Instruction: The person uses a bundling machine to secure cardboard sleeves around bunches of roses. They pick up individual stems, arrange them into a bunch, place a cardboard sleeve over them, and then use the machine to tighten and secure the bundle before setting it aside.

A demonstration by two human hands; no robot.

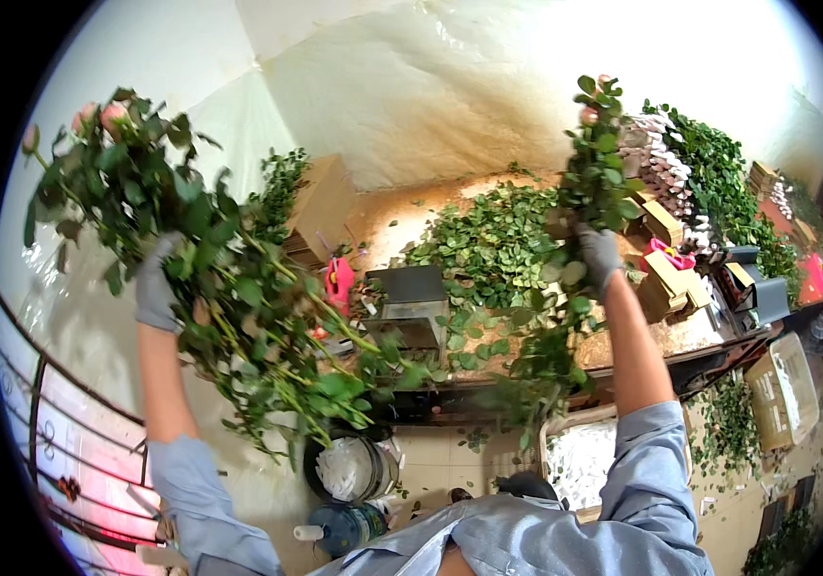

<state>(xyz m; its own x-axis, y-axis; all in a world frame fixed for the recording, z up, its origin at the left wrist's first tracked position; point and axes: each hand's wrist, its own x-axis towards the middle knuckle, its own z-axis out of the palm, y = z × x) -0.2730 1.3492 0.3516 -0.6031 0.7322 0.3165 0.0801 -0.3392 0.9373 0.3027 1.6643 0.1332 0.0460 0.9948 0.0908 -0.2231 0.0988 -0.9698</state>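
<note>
My left hand (158, 283), in a grey glove, grips a large bunch of leafy pink roses (188, 209). The blooms point up and left, and the stems slant down to the right past the bench's front edge. Raised over the bench, my right hand (597, 253), also gloved, is closed on a narrower bunch of pink roses (593, 169). This second bunch is upright, with its lower leaves hanging below my hand. Between the hands, a heap of green leaves (494, 237) lies on the wooden bench (400, 209). Most of my fingers are hidden by foliage.
A dark metal holder (404, 284) and a pink tape dispenser (339, 282) stand on the bench. Folded cardboard (663, 288) and wrapped roses (656, 151) lie at the right. Below are a bucket (346, 468), a water bottle (346, 529), a crate (580, 453) and a plastic bin (778, 396).
</note>
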